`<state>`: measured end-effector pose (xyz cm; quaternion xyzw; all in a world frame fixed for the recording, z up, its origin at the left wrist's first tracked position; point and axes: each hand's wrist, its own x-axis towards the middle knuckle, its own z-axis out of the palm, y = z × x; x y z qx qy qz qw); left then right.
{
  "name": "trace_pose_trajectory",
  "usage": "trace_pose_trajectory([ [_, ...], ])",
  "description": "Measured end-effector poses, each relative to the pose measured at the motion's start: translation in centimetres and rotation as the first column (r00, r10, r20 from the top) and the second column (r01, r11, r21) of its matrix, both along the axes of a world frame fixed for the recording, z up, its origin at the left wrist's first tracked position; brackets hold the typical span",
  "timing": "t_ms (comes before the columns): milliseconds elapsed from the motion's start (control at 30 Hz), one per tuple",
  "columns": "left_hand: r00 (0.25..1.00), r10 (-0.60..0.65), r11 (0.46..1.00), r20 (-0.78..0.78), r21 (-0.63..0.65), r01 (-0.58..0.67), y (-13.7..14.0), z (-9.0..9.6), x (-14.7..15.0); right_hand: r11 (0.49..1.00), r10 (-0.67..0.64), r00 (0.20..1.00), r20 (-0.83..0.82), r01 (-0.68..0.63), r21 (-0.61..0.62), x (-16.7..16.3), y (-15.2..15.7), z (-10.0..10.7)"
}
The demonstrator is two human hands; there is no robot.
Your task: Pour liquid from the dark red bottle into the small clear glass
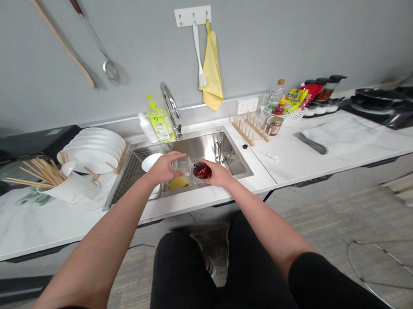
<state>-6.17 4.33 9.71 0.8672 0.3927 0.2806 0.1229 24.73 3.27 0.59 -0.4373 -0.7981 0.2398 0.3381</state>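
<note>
The left hand (163,168) has a clear container (182,166), and the right hand (219,174) has a red bottle (202,171).
From far away I see, left to right, chopsticks (40,172), white plates (88,149), a soap bottle (160,124) and a tall tap (169,103). The left hand hides part of a white bowl (150,162). Its thumb and fingers pinch the clear container, over the sink (241,165). A flat yellow thing (177,183) lies below. Next is the red bottle, dark and shiny, also over the sink. It is tipped over: its long side runs left to right, its thin neck pointing left to the container. I can't tell if they touch. The right hand's fingers curl round the fat end. Farther right stands a wooden rack (252,129).
</note>
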Motion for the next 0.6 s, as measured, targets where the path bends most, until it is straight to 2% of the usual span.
trace_pose_trajectory([
  [600,0.999,-0.002,1.0,-0.049,0.017,0.003,-0.17,0.61,0.25,1.0,0.01,1.0,-0.002,-0.01,-0.005,0.0,-0.12,0.14],
])
